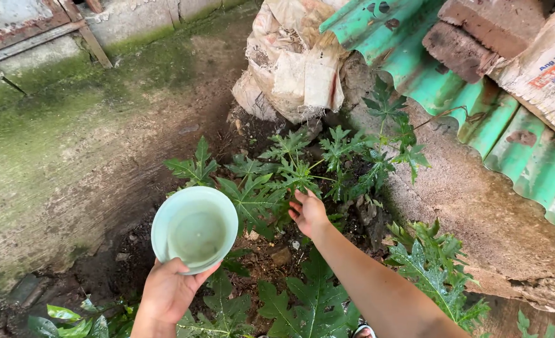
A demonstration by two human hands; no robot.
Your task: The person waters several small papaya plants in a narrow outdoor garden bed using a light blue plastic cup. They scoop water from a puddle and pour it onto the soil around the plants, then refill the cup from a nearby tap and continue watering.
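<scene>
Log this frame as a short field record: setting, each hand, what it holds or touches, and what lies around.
setting: outdoor dirt patch beside a mossy concrete floor
left hand: holds a pale green bowl by its near rim, some liquid inside
right hand: reaching into young papaya plants, fingers at a leaf
behind plants: torn woven sack
right side: green corrugated sheet with bricks on it

Pale green round bowl (195,230), tilted toward camera, cloudy water inside, held low by its near rim. Small papaya plant (290,172), lobed green leaves, rooted in dark soil.
</scene>
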